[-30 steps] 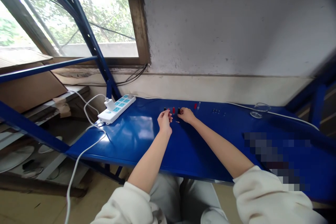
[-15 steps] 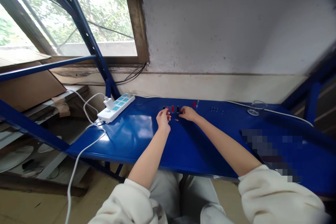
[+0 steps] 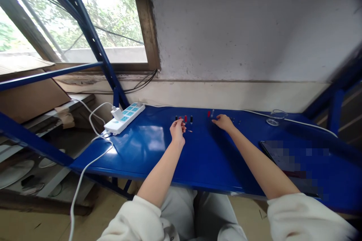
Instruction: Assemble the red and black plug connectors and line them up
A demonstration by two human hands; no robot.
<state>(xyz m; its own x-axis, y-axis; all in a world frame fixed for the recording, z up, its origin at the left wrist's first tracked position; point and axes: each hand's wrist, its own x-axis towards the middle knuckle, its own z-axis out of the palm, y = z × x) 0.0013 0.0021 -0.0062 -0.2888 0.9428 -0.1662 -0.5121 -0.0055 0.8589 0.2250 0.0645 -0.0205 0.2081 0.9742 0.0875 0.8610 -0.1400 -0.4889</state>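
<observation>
My left hand (image 3: 177,131) is closed in a pinch over the blue table (image 3: 152,162). A small red bit (image 3: 180,117) shows at its fingertips; whether it is held or stands behind them I cannot tell. Close by stand a black cylinder (image 3: 176,118), a red cylinder (image 3: 186,118) and another black cylinder (image 3: 191,119). A small thin copper-coloured piece (image 3: 190,131) lies just right of this hand. Farther right, my right hand (image 3: 223,122) is low over the table, fingers curved and apart. Beyond its fingertips are a red piece (image 3: 209,113) and a clear tube (image 3: 212,113).
Several tiny parts (image 3: 239,122) lie right of my right hand, some hidden by it. A clear round container (image 3: 273,121) sits at the back right. A dark, blurred-out flat device (image 3: 268,148) lies nearer. A white power strip (image 3: 124,118) with cables occupies the left end.
My right hand has moved right, away from the black cylinder to near the clear tube and the tiny parts. My left hand has stayed nearly in place.
</observation>
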